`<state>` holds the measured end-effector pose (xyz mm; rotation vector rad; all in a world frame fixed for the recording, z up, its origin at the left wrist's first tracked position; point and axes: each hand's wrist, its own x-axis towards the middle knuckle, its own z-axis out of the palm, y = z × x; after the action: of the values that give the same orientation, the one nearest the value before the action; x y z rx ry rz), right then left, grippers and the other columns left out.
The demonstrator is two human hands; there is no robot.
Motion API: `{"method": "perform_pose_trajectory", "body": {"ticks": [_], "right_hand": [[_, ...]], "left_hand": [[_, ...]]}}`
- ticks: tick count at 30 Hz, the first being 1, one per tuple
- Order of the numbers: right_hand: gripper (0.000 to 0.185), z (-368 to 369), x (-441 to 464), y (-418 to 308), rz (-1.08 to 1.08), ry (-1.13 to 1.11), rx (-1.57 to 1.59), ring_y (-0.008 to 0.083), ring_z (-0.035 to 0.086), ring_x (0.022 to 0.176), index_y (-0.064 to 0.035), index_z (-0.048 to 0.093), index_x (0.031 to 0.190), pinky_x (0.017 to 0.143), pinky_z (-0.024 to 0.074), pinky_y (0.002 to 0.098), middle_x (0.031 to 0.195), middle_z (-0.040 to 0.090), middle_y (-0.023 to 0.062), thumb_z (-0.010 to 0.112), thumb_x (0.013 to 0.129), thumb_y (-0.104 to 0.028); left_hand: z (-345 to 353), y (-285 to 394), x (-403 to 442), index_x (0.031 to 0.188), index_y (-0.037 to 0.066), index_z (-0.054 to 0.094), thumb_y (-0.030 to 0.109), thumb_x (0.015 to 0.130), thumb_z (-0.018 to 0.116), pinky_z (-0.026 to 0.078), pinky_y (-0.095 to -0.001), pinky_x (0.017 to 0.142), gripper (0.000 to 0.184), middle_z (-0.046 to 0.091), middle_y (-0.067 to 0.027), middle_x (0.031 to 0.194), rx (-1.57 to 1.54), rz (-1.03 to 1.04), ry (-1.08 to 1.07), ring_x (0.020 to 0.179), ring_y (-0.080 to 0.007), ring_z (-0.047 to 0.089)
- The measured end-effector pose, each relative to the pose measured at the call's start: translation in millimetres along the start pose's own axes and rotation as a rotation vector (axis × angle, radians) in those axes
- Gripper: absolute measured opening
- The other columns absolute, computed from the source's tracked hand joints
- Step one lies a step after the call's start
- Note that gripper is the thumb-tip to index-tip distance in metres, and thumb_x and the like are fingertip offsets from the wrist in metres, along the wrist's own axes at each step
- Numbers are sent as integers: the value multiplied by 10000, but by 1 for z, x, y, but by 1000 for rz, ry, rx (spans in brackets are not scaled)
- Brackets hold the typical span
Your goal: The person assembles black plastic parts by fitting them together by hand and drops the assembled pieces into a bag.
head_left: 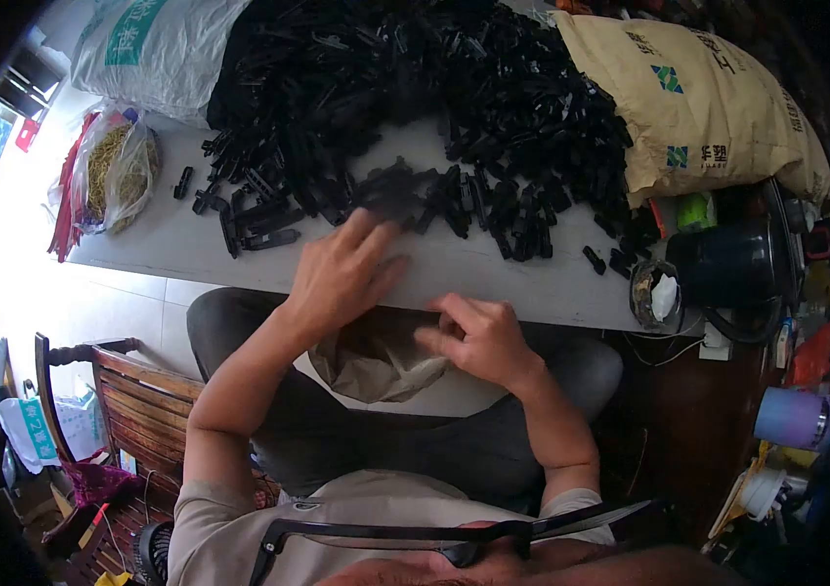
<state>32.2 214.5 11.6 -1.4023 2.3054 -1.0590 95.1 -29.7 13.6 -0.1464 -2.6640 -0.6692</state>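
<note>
A large heap of black plastic parts (337, 98) covers the back of the pale table (415, 269). My left hand (346, 269) is over the table's front edge, its fingers bent towards the near side of the heap; the fingertips are blurred, and whether they hold anything is unclear. To its right, my right hand (478, 337) hovers at the edge with fingers curled and partly apart; nothing shows clearly in them. Below and between both hands, an open beige bag (376, 366) lies at my lap, its inside mostly shaded.
A white sack (156, 59) stands back left, a tan sack (698, 107) back right. A clear bag of brass-coloured pieces (117, 181) sits on the left. On the right are a glass jar (654, 293) and a dark container (732, 264). A wooden chair (141, 400) stands left.
</note>
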Motion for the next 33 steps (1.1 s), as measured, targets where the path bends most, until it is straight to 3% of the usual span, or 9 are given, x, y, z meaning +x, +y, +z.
{"method": "perform_pose_trajectory", "body": {"ticks": [3, 9, 12, 15, 18, 21, 27, 33], "right_hand": [[278, 14, 10, 9, 5, 306, -163, 319, 746, 754, -57, 709, 1174, 638, 591, 421, 915, 736, 131, 777, 933, -178], [358, 17, 47, 10, 75, 298, -375, 360, 731, 781, -100, 666, 1319, 623, 583, 450, 1048, 680, 141, 706, 964, -115], [374, 17, 50, 11, 84, 283, -389, 356, 728, 795, -101, 660, 1333, 636, 590, 450, 1063, 659, 132, 700, 961, -103], [392, 20, 42, 18, 0, 404, -373, 344, 722, 834, -95, 661, 1341, 665, 600, 445, 1063, 638, 118, 715, 953, -119], [409, 12, 48, 20, 86, 502, -454, 329, 720, 891, -91, 668, 1337, 696, 608, 439, 1095, 619, 118, 741, 938, -143], [428, 12, 48, 24, 116, 442, -528, 313, 720, 925, -86, 677, 1329, 714, 612, 420, 1122, 614, 113, 769, 918, -163], [424, 8, 31, 23, 95, 530, -528, 307, 728, 866, -55, 687, 1295, 709, 612, 420, 1067, 633, 112, 789, 901, -173], [369, 1, 13, 24, 404, 466, -661, 307, 729, 881, -71, 710, 1244, 701, 600, 430, 1046, 644, 100, 791, 900, -178]], "left_hand": [[12, -2, -2, 1212, 56, 666, 302, 933, 778, 552, -423, 601, 388, 594, -108, 1002, 128, -86, -18, 749, -319, 689], [14, 5, -8, 1145, 41, 659, 305, 942, 771, 557, -426, 600, 352, 581, -122, 1005, 147, -94, -35, 768, -322, 693], [10, 11, -11, 1097, 33, 637, 281, 931, 774, 559, -435, 613, 328, 571, -128, 996, 133, -101, -27, 785, -330, 692], [8, 11, -15, 1098, 33, 613, 231, 921, 763, 561, -451, 647, 305, 568, -140, 1014, 134, -105, -45, 828, -346, 691], [9, 9, -19, 1133, 32, 599, 177, 913, 741, 563, -474, 699, 299, 569, -156, 1051, 130, -153, -121, 883, -368, 689], [4, 13, -16, 1150, 28, 595, 144, 914, 719, 567, -494, 745, 290, 574, -169, 1081, 75, -227, -115, 918, -386, 684], [0, 3, -19, 1166, 20, 594, 120, 925, 697, 557, -509, 756, 281, 584, -173, 1085, 107, -211, -114, 925, -417, 667], [-8, 13, -13, 1198, 15, 560, 116, 993, 644, 527, -516, 751, 243, 634, -208, 1000, -84, -256, -40, 928, -447, 659]]}}
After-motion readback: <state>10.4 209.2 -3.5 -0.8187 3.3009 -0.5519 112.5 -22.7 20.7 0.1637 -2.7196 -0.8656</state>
